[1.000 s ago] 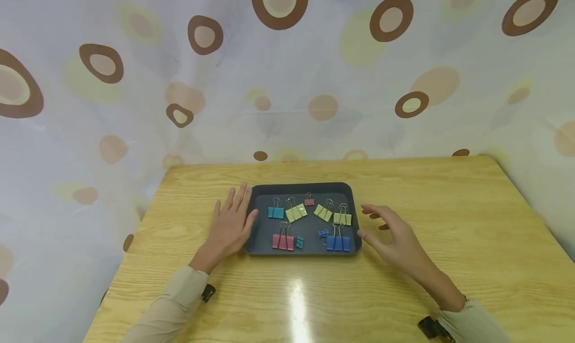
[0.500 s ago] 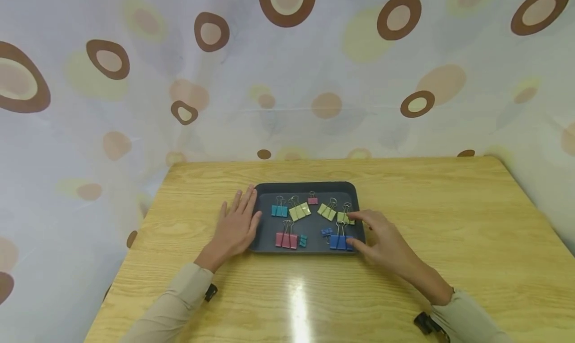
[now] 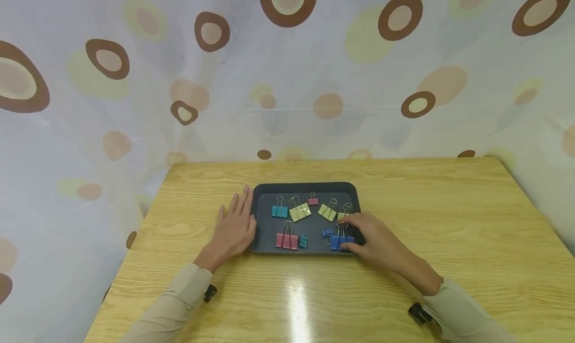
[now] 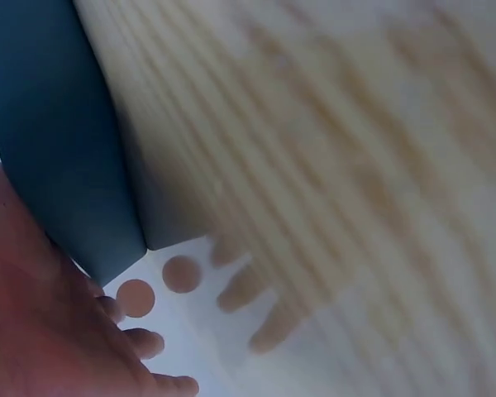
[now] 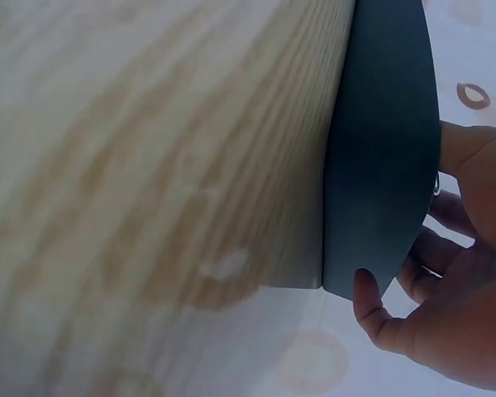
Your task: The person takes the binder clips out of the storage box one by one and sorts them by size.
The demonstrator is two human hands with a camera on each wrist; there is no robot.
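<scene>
In the head view a dark grey tray (image 3: 310, 187) holds several binder clips. My right hand (image 3: 382, 240) reaches over its right side, thumb on the large blue binder clip (image 3: 338, 242) and index fingertip by that clip's wire handles; a gap stays between them. A yellow binder clip (image 3: 342, 216) is partly covered by this hand. In the right wrist view the tray wall (image 5: 380, 149) hides the fingertips. My left hand (image 3: 231, 232) lies with extended fingers along the tray's left side, thumb at the rim; the left wrist view shows its palm beside the wall (image 4: 58, 132).
Other clips in the tray are a teal one (image 3: 279, 211), two yellow ones, a large pink one (image 3: 286, 241), a small pink one (image 3: 313, 201), a small teal one (image 3: 303, 241) and a small blue one (image 3: 327, 232). A wooden table (image 3: 449, 223) bears the tray; a patterned curtain hangs behind.
My right hand has moved left from beside the tray to over its right side, reaching the large blue binder clip. My left hand has stayed by the tray's left side.
</scene>
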